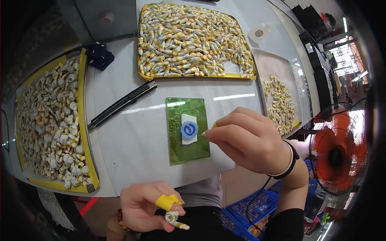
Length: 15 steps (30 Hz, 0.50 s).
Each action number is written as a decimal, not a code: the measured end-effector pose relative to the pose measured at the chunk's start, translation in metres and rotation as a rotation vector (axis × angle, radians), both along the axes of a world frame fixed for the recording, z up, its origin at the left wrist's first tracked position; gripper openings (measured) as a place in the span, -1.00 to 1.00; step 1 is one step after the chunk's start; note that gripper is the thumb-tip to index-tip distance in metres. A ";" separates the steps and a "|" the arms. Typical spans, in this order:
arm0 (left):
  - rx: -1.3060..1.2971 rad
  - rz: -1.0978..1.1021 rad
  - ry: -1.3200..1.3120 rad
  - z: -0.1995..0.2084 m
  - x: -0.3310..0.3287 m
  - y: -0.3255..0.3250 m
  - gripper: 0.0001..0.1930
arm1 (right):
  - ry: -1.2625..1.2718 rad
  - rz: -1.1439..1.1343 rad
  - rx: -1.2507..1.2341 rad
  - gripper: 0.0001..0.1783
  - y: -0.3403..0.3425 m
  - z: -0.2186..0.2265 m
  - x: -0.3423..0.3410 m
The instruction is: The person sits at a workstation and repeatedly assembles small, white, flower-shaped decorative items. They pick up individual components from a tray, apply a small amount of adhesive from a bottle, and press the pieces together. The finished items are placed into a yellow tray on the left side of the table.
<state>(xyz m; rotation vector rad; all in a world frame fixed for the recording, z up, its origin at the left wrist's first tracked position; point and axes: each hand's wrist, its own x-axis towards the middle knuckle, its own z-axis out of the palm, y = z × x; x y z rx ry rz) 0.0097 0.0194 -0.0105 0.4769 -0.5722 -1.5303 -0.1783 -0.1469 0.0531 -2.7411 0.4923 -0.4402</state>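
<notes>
Between thumb and fingers, my left hand [148,203] pinches a small white figure-like piece [172,217] with a yellow band and a pale pointed end. Yellow tape wraps one of its fingers. My right hand [245,140] is closed in a pinch beside a blue round cap [189,130] with a curved raised mark. A small pale and yellow piece [204,133] shows at the right fingertips, mostly covered by them. Under the cap lies a white pad [189,140], on a green rectangular plate [177,154] on the table.
A wide tray [197,77] heaped with small white-and-yellow pieces stands at the back. Another full tray [83,120] is at left, and a partly filled one [267,60] at right. A black cutter-like tool [122,103] and dark cloth [99,56] lie between. An orange fan [337,148] stands right.
</notes>
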 end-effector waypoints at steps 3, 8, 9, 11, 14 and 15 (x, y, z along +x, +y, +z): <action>-0.043 0.041 -0.064 -0.004 0.003 0.003 -0.65 | 0.061 0.034 -0.031 -0.78 -0.001 -0.007 0.009; -0.107 0.077 -0.172 -0.007 0.007 0.003 -0.64 | 0.123 0.037 -0.062 -0.79 0.000 -0.010 0.011; -0.099 0.072 -0.185 -0.007 0.008 0.003 -0.63 | 0.120 0.039 -0.070 -0.79 0.000 -0.011 0.011; -0.089 0.060 -0.210 -0.002 0.009 0.002 -0.63 | 0.134 0.046 -0.066 -0.76 0.000 -0.009 0.011; -0.138 0.081 -0.237 -0.006 0.009 0.001 -0.63 | 0.086 0.041 -0.073 -0.72 0.002 -0.004 0.010; -0.165 0.103 -0.275 -0.005 0.008 -0.001 -0.63 | 0.058 0.037 -0.077 -0.71 0.003 -0.001 0.009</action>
